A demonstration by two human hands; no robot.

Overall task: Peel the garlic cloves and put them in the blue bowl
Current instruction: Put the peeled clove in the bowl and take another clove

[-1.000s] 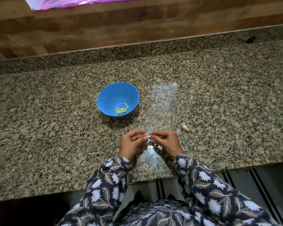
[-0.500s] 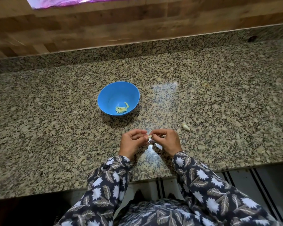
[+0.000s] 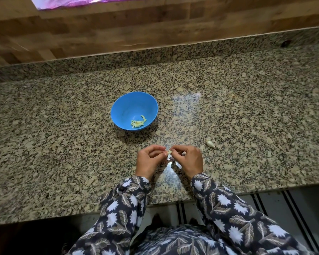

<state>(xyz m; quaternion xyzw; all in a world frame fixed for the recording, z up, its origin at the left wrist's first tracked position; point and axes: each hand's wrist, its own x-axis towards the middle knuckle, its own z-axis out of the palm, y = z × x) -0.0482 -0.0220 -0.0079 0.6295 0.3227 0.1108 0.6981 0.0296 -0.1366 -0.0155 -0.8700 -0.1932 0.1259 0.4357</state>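
**Work surface.** Speckled granite countertop, with 12 o'clock taken as away from the person. A granite upstand of the same stone runs along its 12 o'clock edge, and a wood-plank wall stands behind that. A strip of shiny pink sheet shows at the top of the view.

**Item 1: held garlic clove**. Small and pale, just above the counter near its 6 o'clock edge, between the two hands. Only a sliver shows; how much skin remains on it cannot be told.

**Item 2: left hand**. At 9 o'clock of the held garlic clove. The fingers are curled inward and the thumb and fingertips are closed on the clove's left end.

**Item 3: right hand**. At 3 o'clock of the held garlic clove. The fingers are curled and the thumb and forefinger pinch its right end. The two hands' fingertips nearly meet over it.

**Item 4: blue bowl**. Round, upright on the counter, at 11 o'clock of the hands and apart from them.

**Item 5: peeled cloves**. A small heap of yellowish pieces lies inside the blue bowl, low against its wall toward 6 o'clock.

**Item 6: loose clove**. Whitish, lying alone on the counter at 2 o'clock of the right hand, near it but not touching.

**Item 7: sleeves.** Dark fabric printed with white flowers and grey leaves covers the left sleeve and the right sleeve down to the wrists.

**Item 8: striped floor**. Pale with dark lines, below the counter's 6 o'clock edge.
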